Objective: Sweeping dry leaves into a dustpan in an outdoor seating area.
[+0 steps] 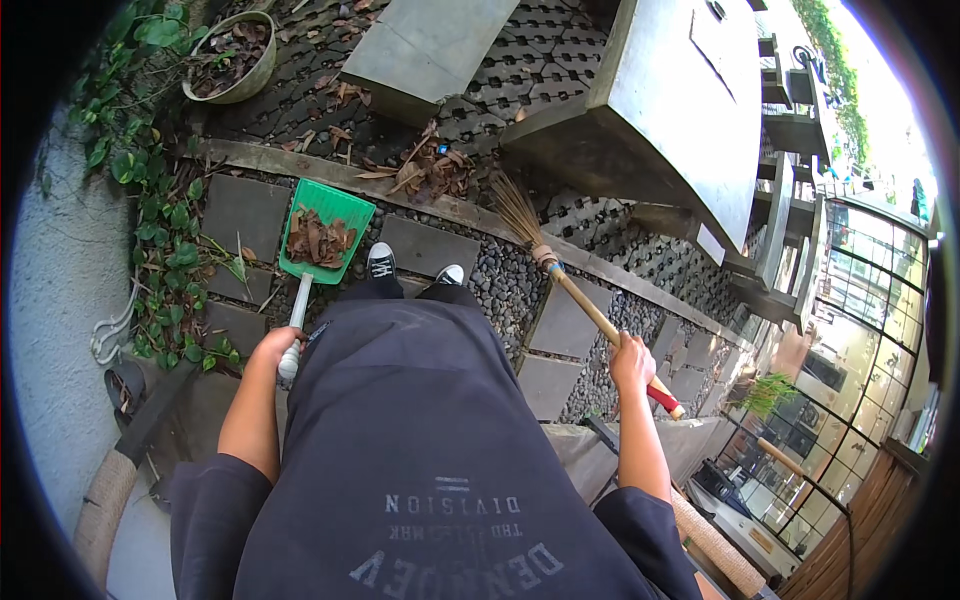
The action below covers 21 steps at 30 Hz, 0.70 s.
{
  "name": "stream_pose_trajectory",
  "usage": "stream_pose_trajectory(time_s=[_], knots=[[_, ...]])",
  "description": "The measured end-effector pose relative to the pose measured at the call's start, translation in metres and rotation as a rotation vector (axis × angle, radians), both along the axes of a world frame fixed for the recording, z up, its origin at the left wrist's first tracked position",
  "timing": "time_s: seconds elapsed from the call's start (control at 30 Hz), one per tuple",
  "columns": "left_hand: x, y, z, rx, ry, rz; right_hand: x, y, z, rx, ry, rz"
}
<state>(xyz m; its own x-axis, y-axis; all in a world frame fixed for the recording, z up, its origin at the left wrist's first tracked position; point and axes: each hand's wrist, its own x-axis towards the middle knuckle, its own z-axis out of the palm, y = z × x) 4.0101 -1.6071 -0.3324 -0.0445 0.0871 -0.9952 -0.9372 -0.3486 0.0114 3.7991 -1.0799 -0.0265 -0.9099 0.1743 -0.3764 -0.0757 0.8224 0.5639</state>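
Observation:
My left hand [279,349] grips the pale handle of a green plastic dustpan [358,217], which holds dry brown leaves [321,238]. In my right hand [631,364] is the wooden stick of a broom [589,306] with stiff natural bristles; its end below my hand is red. The bristles point up and left, close to the concrete curb [480,216]. A pile of dry leaves [439,174] with a small blue scrap in it lies just beyond the curb, between the dustpan and the bristles.
A concrete bench [427,45] and a large concrete table [675,97] stand beyond the curb. A round pot [266,67] holds leaves at the upper left. Leafy vines [169,255] climb along the left wall. Stepping slabs [574,319] and dark pebbles [502,292] surround my feet.

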Motion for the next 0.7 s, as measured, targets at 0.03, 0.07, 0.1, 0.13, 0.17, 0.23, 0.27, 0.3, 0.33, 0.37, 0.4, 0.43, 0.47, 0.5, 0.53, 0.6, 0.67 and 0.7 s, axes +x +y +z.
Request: stream_pose_trajectory(time_s=[0.03, 0.07, 0.1, 0.13, 0.17, 0.23, 0.27, 0.3, 0.33, 0.37, 0.4, 0.43, 0.47, 0.5, 0.53, 0.6, 0.67, 0.7], knots=[[-0.002, 0.000, 0.004, -0.005, -0.003, 0.010, -0.007, -0.004, -0.005, -0.007, 0.005, -0.008], [-0.002, -0.001, 0.009, -0.014, 0.007, 0.022, -0.014, -0.008, -0.011, -0.013, 0.007, -0.015], [-0.002, -0.001, 0.011, -0.021, 0.016, 0.032, -0.023, -0.009, -0.021, -0.019, 0.014, -0.032], [-0.002, -0.002, 0.012, -0.023, 0.011, 0.039, -0.033, -0.012, -0.031, 0.002, 0.008, -0.021], [-0.001, -0.002, 0.013, -0.041, 0.027, 0.032, -0.044, -0.018, -0.044, 0.023, 0.002, -0.010], [-0.002, -0.002, 0.017, -0.057, 0.055, 0.030, -0.065, -0.029, -0.072, 0.048, 0.002, 0.065], [0.001, 0.001, 0.017, -0.057, 0.048, 0.034, -0.070, -0.043, -0.078, 0.052, -0.024, 0.129], [0.009, 0.001, 0.014, -0.069, 0.022, 0.061, -0.076, -0.067, -0.079, 0.045, -0.060, 0.193], [0.009, 0.002, 0.012, -0.075, 0.004, 0.081, -0.079, -0.085, -0.077, 0.044, -0.088, 0.250], [0.013, 0.002, 0.011, -0.072, 0.005, 0.083, -0.074, -0.090, -0.082, 0.037, -0.083, 0.302], [0.017, 0.003, 0.012, -0.079, 0.001, 0.092, -0.073, -0.095, -0.081, 0.025, -0.088, 0.298], [0.014, 0.007, 0.019, -0.082, -0.002, 0.099, -0.072, -0.097, -0.077, 0.017, -0.093, 0.290], [0.010, 0.010, 0.025, -0.093, -0.008, 0.104, -0.070, -0.097, -0.069, 0.023, -0.115, 0.237], [0.013, 0.011, 0.026, -0.093, -0.008, 0.113, -0.068, -0.101, -0.057, -0.004, -0.132, 0.201], [0.017, 0.013, 0.022, -0.076, -0.016, 0.126, -0.064, -0.104, -0.045, -0.029, -0.149, 0.163], [0.021, 0.017, 0.014, -0.057, -0.019, 0.141, -0.058, -0.097, -0.027, -0.024, -0.151, 0.124], [0.030, 0.020, 0.002, -0.029, -0.046, 0.169, -0.054, -0.096, -0.010, 0.003, -0.167, 0.093], [0.031, 0.022, -0.003, -0.027, -0.044, 0.170, -0.053, -0.095, -0.004, 0.022, -0.175, 0.073]])
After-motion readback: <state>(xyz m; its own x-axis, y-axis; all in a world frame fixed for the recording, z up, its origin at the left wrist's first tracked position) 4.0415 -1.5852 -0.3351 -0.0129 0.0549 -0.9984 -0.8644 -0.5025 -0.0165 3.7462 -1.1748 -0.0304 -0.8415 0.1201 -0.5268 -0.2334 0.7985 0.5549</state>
